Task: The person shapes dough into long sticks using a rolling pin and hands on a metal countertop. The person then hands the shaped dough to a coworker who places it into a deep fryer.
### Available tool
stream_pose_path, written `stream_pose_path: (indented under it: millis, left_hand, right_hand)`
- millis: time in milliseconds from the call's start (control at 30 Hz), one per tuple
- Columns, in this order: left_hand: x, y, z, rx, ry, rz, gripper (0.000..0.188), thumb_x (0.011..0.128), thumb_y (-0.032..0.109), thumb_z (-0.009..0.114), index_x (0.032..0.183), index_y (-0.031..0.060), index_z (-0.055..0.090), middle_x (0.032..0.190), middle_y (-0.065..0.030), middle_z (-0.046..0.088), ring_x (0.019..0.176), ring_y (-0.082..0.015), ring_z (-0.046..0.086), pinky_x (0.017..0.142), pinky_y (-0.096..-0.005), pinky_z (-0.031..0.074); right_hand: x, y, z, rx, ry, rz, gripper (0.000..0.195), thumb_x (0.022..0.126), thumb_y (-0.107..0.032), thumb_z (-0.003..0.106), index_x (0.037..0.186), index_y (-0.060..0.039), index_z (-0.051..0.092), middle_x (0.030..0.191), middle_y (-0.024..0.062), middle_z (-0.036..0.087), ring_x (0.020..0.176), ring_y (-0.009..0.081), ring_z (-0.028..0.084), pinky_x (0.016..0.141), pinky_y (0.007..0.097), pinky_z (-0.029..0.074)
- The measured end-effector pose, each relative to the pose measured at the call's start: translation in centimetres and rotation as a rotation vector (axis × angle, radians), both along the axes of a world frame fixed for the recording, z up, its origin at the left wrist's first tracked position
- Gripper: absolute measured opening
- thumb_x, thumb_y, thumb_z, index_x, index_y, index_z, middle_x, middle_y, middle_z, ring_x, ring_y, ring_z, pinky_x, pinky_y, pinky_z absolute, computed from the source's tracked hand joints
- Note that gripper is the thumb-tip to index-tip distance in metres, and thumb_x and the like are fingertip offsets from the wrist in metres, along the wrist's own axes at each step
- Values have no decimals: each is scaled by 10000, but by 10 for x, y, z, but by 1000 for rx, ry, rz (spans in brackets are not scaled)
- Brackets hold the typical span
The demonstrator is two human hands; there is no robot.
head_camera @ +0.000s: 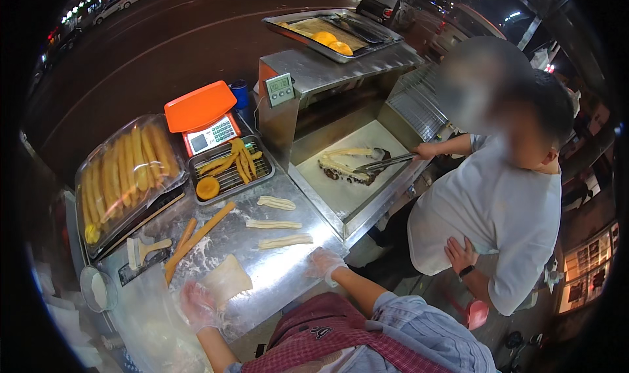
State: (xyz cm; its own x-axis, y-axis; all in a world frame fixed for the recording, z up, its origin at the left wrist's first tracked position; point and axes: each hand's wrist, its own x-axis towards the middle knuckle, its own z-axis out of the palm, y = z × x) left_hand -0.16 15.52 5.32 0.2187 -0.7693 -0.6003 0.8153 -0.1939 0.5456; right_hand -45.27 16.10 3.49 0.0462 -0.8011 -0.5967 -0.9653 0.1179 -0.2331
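Note:
My left hand, in a clear plastic glove, is at the left edge of a flat dough sheet on the floured metal table. The blur of the glove hides whether its fingers grip the dough. At the table's right edge lies my right hand, also gloved, with nothing seen in it. Beyond it rest three pale dough strips. Behind the dough sheet a long wooden rolling pin lies slantwise beside a shorter wooden stick. A wide brush is farther left.
A covered tray of fried dough sticks, a wire-racked tray and an orange scale stand behind. At right, a co-worker holds tongs over dough in the fryer. A plastic sheet covers the near-left corner.

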Motion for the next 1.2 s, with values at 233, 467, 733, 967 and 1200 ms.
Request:
stream_pose_path:
  millis: [233,467,733,967,1200]
  left_hand:
    - [11,-1,7,-59,86,7,250,1085,399,576,1111,184,701,1006,36,743,777,-133,671,641,-306,558]
    - [24,3,-8,-82,33,-9,246,1089,402,579,1091,194,710,1012,47,753,804,-128,683,662,-308,565]
    - [18,5,16,-27,14,40,226,1082,384,588,1076,194,711,985,49,742,781,-110,657,675,-300,555]
    - [40,15,-3,-96,-80,-68,211,1065,358,598,1028,191,721,927,39,735,772,-128,659,672,-307,551]
    - [15,12,20,-16,41,70,223,1061,394,604,1028,197,704,927,52,705,749,-149,630,637,-338,517]
  right_hand:
    - [1,-3,-12,-20,23,45,766,876,-715,739,1252,-48,737,1291,206,701,1269,389,638,1097,497,514]
    - [0,0,-11,-10,13,28,728,878,-680,763,1241,-49,738,1293,206,695,1264,393,639,1091,500,517]
    - [1,2,-5,-14,1,15,667,870,-651,775,1230,-90,761,1303,211,704,1270,401,645,1087,508,526]
    - [4,-4,-6,7,-8,2,671,831,-652,773,1159,-68,808,1250,235,740,1235,414,672,1076,519,536]
    - [3,-1,-13,6,-1,-10,680,833,-665,754,1167,-74,803,1266,230,733,1242,412,662,1083,517,526]
